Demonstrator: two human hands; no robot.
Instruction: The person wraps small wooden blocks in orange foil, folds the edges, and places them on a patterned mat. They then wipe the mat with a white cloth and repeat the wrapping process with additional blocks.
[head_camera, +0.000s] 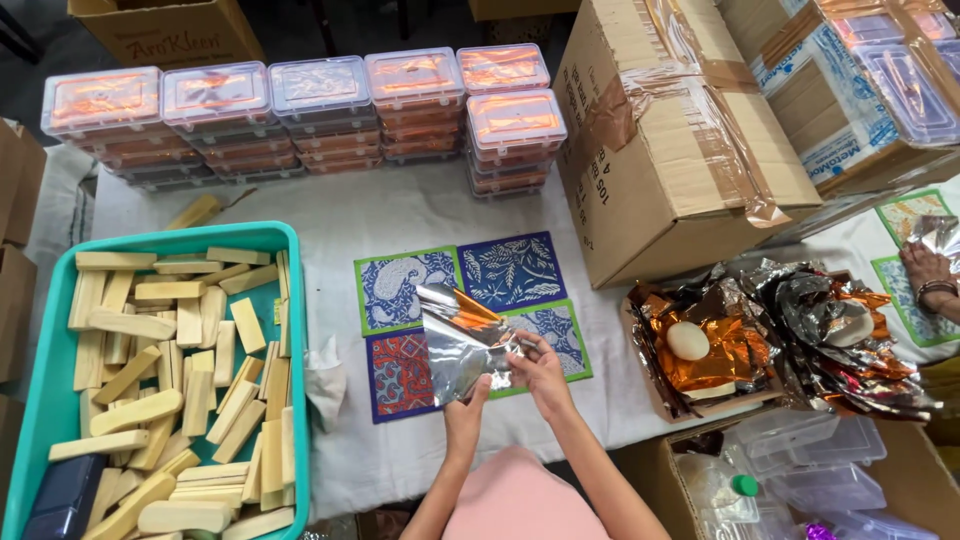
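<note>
Holding foil sheet (462, 335) above printed mats (470, 315) near bench front edge, mid-span. Left hand (466, 412) pinches sheet's lower edge, fingers closed on it; right hand (540, 365) clamps right corner. Sheet's long axis runs up-left, away from both grips. Soap bars in teal tray (300, 300) lie left, nearer left hand.

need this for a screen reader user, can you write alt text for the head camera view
Seen from above, a person's left hand and right hand hold a crinkled silver foil sheet over four patterned mats on a white-covered table. A teal tray of pale wooden blocks sits at left, stacked clear plastic boxes behind, and a taped cardboard box at right.
</note>
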